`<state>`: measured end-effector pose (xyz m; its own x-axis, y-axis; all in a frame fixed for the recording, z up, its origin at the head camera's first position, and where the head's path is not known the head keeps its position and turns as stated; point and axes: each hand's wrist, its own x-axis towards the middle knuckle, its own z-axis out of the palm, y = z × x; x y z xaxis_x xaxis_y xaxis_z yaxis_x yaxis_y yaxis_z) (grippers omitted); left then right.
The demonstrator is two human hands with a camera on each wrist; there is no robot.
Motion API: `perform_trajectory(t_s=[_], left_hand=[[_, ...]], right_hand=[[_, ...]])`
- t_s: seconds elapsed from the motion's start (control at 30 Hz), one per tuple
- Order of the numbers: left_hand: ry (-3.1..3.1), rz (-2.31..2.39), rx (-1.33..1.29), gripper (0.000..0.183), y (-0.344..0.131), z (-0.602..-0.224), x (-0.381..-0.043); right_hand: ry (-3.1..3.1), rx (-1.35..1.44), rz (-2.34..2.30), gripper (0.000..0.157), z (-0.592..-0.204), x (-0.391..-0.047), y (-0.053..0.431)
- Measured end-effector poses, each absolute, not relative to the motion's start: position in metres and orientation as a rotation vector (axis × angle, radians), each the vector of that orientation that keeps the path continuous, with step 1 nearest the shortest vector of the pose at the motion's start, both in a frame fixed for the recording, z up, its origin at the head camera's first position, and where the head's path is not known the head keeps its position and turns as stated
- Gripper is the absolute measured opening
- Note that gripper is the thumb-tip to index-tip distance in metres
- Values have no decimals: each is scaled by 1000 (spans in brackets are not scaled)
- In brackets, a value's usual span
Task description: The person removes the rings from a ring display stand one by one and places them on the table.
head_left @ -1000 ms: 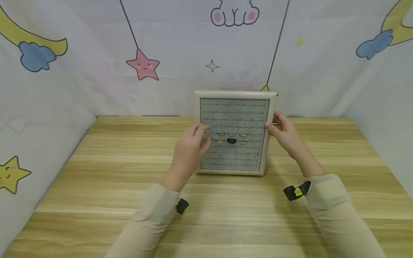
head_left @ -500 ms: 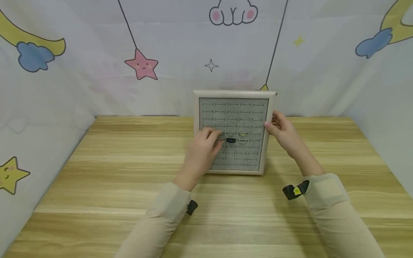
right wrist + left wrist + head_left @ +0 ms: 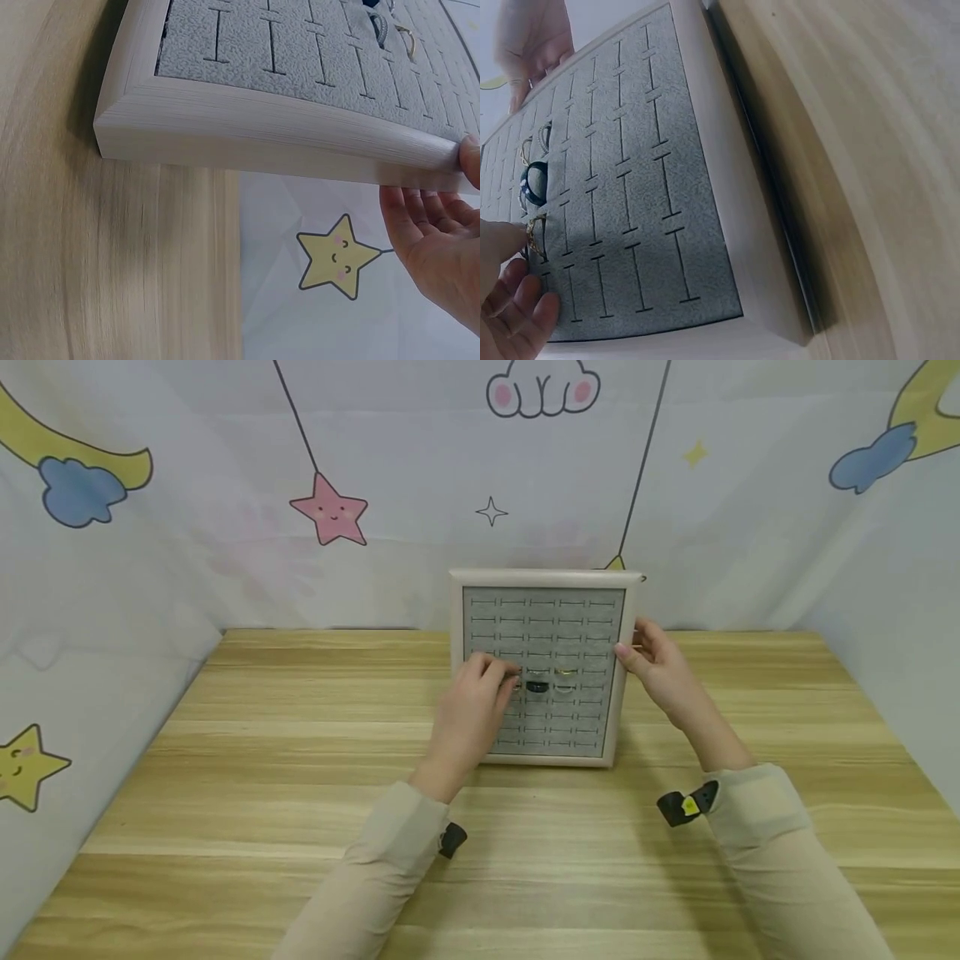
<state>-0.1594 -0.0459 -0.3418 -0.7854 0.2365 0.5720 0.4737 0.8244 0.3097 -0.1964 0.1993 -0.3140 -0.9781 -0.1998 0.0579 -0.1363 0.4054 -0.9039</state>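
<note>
The rings (image 3: 537, 687) sit in the frame (image 3: 546, 579) on the desk (image 3: 225, 777); the left hand's (image 3: 471, 706) grip seems to pinch one, mostly hidden. The right hand (image 3: 662, 677) clasps the frame's edge. Probably working that ring in its slot; next calls for light, steady fingers.

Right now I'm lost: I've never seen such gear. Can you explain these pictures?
No robot here: just a person wearing cameras. The wide picture comes from the head, looking forward and down; the two closer ones come from the wrists. On the table stands a frame around a grey slotted pad, with several rings in its slots. The bare right hand grips the frame's side. The left hand has its fingertips at the rings; whether it pinches one is hard to tell.
</note>
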Motion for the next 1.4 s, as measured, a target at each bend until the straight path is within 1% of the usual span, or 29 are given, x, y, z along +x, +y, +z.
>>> perform_trajectory(t_s=[0.27,0.57,0.83,0.97,1.17,1.4], left_hand=[[-2527,-630,-483,12,-44,-339,-159],[-2550,-687,-580,11,-51,-337,-159],[-2516,-822,-621,10,-56,-338,-161],[-2536,-968,-607,11,-60,-337,-161],[-2454,-1114,-478,14,-74,-330,-163],[-2371,-1257,-155,30,-108,-323,-167]], right_hand=[[2592,-311,-1662,53,-314,-195,199],[2600,-305,-1656,53,-315,-195,199],[2599,-311,-1660,52,-315,-195,199],[2599,-308,-1661,52,-315,-196,199],[2599,-301,-1660,52,-315,-195,199],[2599,-311,-1648,53,-315,-196,199]])
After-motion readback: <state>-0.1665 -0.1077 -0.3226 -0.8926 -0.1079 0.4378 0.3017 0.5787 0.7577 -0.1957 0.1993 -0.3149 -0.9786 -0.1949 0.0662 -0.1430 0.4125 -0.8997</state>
